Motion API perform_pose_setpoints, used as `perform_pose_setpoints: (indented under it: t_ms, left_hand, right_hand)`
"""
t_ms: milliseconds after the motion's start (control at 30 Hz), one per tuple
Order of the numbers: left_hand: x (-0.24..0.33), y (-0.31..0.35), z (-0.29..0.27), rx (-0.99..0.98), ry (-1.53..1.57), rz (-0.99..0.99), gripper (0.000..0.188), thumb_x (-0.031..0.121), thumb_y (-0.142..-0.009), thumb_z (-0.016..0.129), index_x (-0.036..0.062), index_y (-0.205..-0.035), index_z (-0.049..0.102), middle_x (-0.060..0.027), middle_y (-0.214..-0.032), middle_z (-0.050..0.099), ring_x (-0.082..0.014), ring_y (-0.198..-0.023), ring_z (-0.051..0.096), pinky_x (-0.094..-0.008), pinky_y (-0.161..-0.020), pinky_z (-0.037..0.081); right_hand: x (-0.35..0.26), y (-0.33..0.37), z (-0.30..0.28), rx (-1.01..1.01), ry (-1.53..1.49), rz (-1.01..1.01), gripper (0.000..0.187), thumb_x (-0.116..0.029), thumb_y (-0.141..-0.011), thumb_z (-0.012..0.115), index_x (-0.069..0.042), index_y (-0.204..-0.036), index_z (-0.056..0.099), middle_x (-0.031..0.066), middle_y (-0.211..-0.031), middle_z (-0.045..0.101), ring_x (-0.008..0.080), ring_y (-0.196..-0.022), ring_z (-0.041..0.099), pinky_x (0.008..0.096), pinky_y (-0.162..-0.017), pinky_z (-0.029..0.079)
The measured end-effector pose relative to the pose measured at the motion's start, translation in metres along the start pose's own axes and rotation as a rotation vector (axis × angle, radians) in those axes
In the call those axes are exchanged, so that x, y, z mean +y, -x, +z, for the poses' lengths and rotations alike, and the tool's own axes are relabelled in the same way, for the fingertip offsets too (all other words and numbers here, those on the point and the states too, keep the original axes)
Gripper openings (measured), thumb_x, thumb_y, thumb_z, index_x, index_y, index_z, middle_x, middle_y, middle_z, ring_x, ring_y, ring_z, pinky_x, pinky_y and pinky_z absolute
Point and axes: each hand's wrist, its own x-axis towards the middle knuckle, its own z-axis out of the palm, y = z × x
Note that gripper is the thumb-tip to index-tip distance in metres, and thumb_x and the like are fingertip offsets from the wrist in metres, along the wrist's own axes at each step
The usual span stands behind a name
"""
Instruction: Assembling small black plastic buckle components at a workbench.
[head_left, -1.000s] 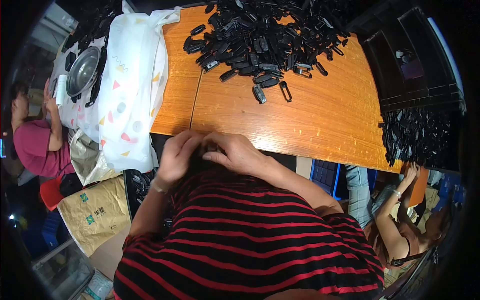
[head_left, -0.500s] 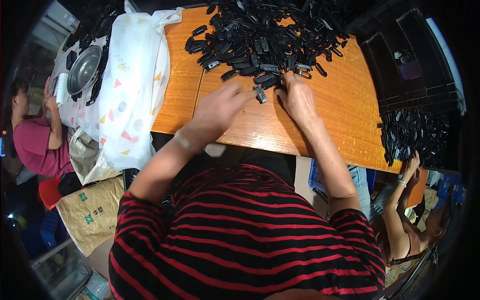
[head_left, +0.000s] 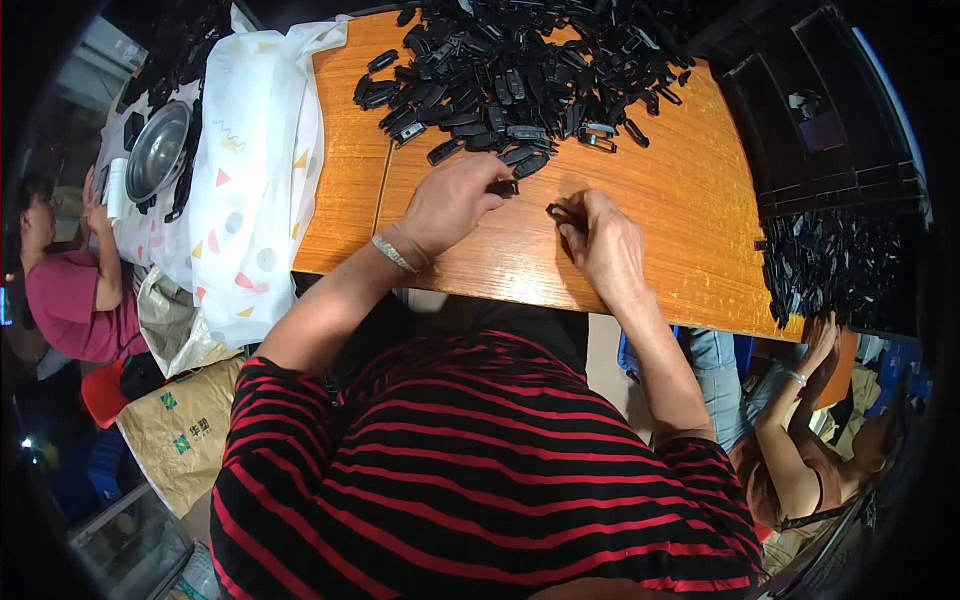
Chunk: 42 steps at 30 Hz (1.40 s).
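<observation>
My left hand (head_left: pixel 455 205) is over the wooden table, its fingertips closed on a small black plastic part (head_left: pixel 509 188). To its right, my right hand (head_left: pixel 607 242) pinches a second piece, a narrow black plastic frame (head_left: pixel 562 213) with a gap in its middle. The two pieces are apart from each other. Just beyond my hands lies a large pile of similar long black plastic parts (head_left: pixel 515 85), a few of them loose at its near edge. Fingers partly cover both held pieces, so their full shape is hidden.
White patterned sheeting (head_left: pixel 245 180) covers the table's left side, with a metal bowl (head_left: pixel 158 150) beyond it. Another pile of black parts (head_left: pixel 830 262) lies at the right, where a co-worker's hand (head_left: pixel 822 342) reaches. A second co-worker sits at far left; black crates (head_left: pixel 830 120) stand right.
My right hand has drawn back from the pile toward me with a black frame. My left hand has shifted slightly, now holding the small part that lay on the table in front of it.
</observation>
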Motion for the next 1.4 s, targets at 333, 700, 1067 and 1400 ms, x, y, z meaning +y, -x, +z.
perform_pose_setpoints:
  t_ms: [333, 700, 1067, 1400]
  left_hand:
    - [0.032, 0.016, -0.002, 0.152, 1.152, -0.62, 0.027, 0.001, -0.091, 0.061, -0.005, -0.117, 0.057, -0.005, -0.097, 0.066, -0.0077, -0.082, 0.061, -0.0209, -0.072, 0.05]
    - [0.038, 0.023, -0.006, 0.194, 1.068, -0.478, 0.027, 0.0, -0.092, 0.058, -0.0072, -0.118, 0.056, -0.0074, -0.09, 0.067, -0.0103, -0.074, 0.064, -0.0212, -0.065, 0.052]
    - [0.058, 0.037, 0.001, 0.248, 0.979, -0.523, 0.021, 0.014, -0.1, 0.048, -0.0013, -0.108, 0.059, -0.0016, -0.089, 0.062, -0.0046, -0.074, 0.054, -0.0176, -0.065, 0.044]
    - [0.056, 0.08, -0.035, 0.187, 0.979, -0.69, 0.027, 0.02, -0.101, 0.042, 0.0037, -0.085, 0.057, -0.002, -0.079, 0.057, -0.0093, -0.07, 0.052, -0.0241, -0.063, 0.042]
  right_hand:
    - [-0.05, -0.004, 0.03, 0.24, -0.821, 0.083, 0.02, 0.001, -0.09, 0.064, 0.003, -0.108, 0.058, 0.0026, -0.093, 0.059, 0.0088, -0.079, 0.061, 0.0221, -0.07, 0.051]
    - [-0.051, -0.007, 0.038, 0.169, -0.791, 0.064, 0.02, 0.003, -0.087, 0.066, 0.001, -0.106, 0.059, 0.0042, -0.09, 0.059, 0.0091, -0.074, 0.063, 0.0207, -0.062, 0.053]
    - [-0.069, 0.003, 0.048, 0.318, -0.395, -0.02, 0.05, -0.011, -0.076, 0.079, -0.004, -0.118, 0.053, 0.0135, -0.093, 0.059, 0.0246, -0.078, 0.063, 0.0331, -0.067, 0.052]
    - [-0.101, 0.011, 0.056, -0.265, -0.579, 0.004, 0.044, -0.012, -0.082, 0.071, -0.004, -0.12, 0.051, 0.0096, -0.079, 0.06, 0.0231, -0.067, 0.061, 0.0308, -0.062, 0.049]
